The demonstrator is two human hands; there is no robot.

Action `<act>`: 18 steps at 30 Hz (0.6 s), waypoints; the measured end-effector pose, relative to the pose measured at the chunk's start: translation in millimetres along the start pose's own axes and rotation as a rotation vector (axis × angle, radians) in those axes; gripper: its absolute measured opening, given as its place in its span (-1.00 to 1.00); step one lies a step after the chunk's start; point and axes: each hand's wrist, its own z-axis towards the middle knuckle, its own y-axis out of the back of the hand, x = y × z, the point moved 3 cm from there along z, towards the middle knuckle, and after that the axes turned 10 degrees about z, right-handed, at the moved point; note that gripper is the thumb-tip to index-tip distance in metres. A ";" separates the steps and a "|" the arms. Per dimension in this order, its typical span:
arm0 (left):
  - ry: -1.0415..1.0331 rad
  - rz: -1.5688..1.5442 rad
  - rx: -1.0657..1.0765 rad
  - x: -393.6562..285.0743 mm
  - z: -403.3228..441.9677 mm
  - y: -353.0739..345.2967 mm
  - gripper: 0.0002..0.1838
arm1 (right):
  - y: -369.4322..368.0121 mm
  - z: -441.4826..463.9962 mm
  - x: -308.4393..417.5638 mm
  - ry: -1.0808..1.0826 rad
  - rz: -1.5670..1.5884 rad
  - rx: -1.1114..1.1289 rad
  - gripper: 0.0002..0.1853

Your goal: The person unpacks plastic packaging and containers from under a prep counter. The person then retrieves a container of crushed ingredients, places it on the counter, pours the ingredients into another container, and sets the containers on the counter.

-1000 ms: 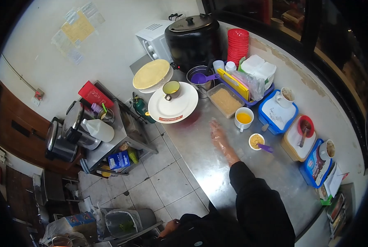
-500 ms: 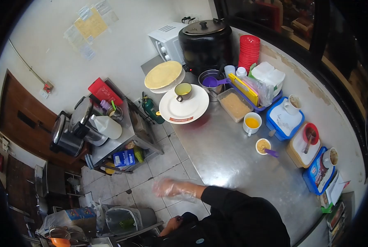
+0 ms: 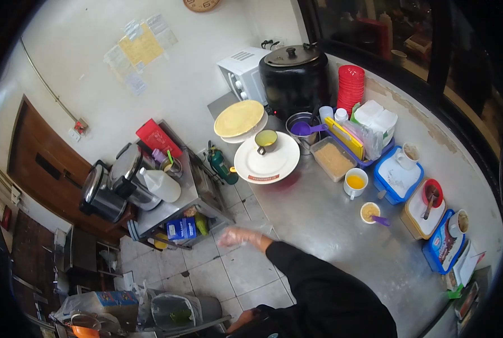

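Over the tiled floor, just left of the steel counter [image 3: 319, 242], hangs my right hand [image 3: 239, 238] in a clear plastic glove. Its fingers are blurred, and nothing can be made out in them. My left hand [image 3: 243, 320] is low near my body, its fingers mostly hidden by the dark clothing. A white plate [image 3: 262, 164] on the counter bears a small cup [image 3: 266, 141]. To its right stand a mug of yellow liquid [image 3: 355, 181], a small white cup of yellowish paste [image 3: 369, 212] with a purple spoon, and a tub of brown crumbs [image 3: 332, 159].
Blue-rimmed tubs [image 3: 398, 173] and stacked red bowls [image 3: 351, 87] line the counter's wall side. A black lidded pot [image 3: 294, 79] stands beside a microwave [image 3: 243, 73]. Left are a side table [image 3: 190, 194] with large pots and a lined bin [image 3: 209, 310].
My right hand has moved left off the counter and out over the floor, then slightly up. The view has shifted, so the counter items appear lower and farther right.
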 end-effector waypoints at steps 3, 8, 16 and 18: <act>0.068 -0.129 -0.068 -8.3 -4.8 6.2 -0.59 | 7.8 -9.9 42.5 0.265 -0.689 -0.311 -0.71; 0.202 -0.175 -0.059 -6.2 -24.5 19.3 -0.60 | 82.5 -124.4 56.7 -0.206 -0.948 -1.073 -0.70; -0.036 0.255 0.204 53.6 53.7 2.2 -0.54 | 41.1 -301.3 37.3 -0.254 0.112 -0.812 -0.51; -0.268 0.312 0.160 24.0 54.3 26.9 -0.57 | 29.5 -324.8 34.2 -0.221 0.254 -0.874 -0.46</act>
